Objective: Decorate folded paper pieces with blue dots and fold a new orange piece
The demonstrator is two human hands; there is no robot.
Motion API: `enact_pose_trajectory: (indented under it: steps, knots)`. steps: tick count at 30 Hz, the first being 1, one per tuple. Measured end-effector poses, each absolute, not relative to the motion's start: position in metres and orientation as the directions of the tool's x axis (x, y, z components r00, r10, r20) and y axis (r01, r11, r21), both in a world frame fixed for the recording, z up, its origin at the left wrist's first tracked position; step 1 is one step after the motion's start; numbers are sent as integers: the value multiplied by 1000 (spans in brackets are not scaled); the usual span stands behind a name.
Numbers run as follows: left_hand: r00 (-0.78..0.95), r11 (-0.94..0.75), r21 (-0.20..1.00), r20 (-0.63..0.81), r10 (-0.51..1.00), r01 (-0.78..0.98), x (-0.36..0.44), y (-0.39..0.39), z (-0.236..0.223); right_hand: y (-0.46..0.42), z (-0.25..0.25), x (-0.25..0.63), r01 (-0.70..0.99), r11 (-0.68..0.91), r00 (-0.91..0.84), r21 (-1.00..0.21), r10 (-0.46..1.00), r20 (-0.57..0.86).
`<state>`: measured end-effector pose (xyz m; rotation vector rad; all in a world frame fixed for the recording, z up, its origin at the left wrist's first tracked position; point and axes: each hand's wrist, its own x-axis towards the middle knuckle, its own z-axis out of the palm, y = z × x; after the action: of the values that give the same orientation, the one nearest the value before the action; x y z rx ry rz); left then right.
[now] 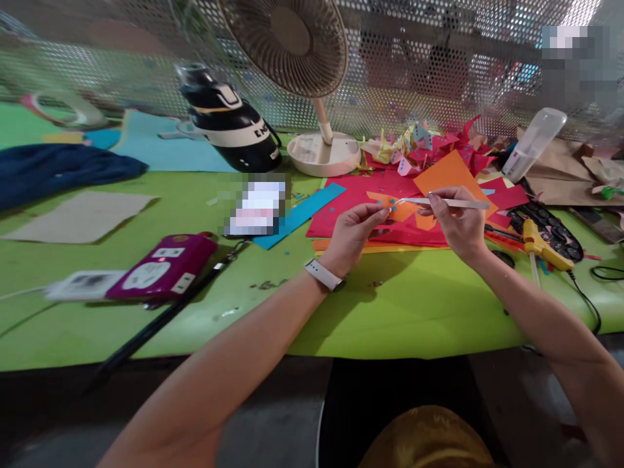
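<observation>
Over a stack of red paper (322,221), my left hand (348,237) is closed in a pinch at a small orange paper piece (407,209) with blue dots on it. White tweezers (461,203) lie in the closed grip of my right hand (458,224). Their tips reach left to the dotted paper, close to my left fingertips. Exactly what sits between the tips is too small to make out. A larger orange sheet (446,175) lies behind my right hand, and a blue paper strip (307,214) to the left of the stack.
Folded paper shapes (429,143) are heaped behind the stack. A yellow glue gun (548,246) lies at right, near a clear bottle (535,144). Leftward are a phone (256,208), a purple power strip (163,266), a fan (324,156) and a black bottle (238,130).
</observation>
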<state>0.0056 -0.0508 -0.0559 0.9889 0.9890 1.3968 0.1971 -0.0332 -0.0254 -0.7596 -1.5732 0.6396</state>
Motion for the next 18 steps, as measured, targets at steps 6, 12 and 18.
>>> enact_pose_trajectory:
  steps: [6,12,18]
  knots:
    - [-16,-57,956,55,998,-289,8,-53,-53,-24,-23,204,209,668,-136,-714,743,656]
    - [-17,-115,970,114,993,-215,11,-55,-52,-16,-35,210,327,625,-355,-709,777,520]
    - [13,-102,962,108,994,-253,11,-57,-51,-12,-39,210,273,587,-420,-762,786,455]
